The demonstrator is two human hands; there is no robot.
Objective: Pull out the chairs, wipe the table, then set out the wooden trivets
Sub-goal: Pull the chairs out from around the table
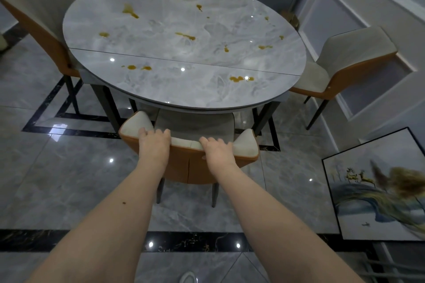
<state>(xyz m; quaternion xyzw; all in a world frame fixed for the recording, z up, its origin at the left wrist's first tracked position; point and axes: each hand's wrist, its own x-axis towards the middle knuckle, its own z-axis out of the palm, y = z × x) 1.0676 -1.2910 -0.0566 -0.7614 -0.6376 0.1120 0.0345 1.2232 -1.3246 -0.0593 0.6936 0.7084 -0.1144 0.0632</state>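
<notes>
Both hands hold the top of the backrest of the near chair (188, 145), which stands at the near edge of the round table (184, 89) with its seat pushed under the tabletop. The left hand (154, 142) lies over the top edge left of the middle, its fingers curled over to the cushion side. The right hand (216, 150) grips the same edge right of the middle, fingers curled over the rim and the thumb on the orange back side (so each hand is closed around the backrest, not spread).

The tabletop is grey marble pattern, with a seam running across its near part. Many yellow-brown stains (185, 35) lie on it: some near the far edge, some in the middle, two small ones just near of the seam at the left, and one bigger near the near right edge.

A second chair (39, 18) stands at the left edge of the table, and a third chair (345, 62) at the right edge. A framed picture (377, 188) leans near the wall at the right, on the glossy tiled floor (69, 179). No wooden trivets show in the view.
</notes>
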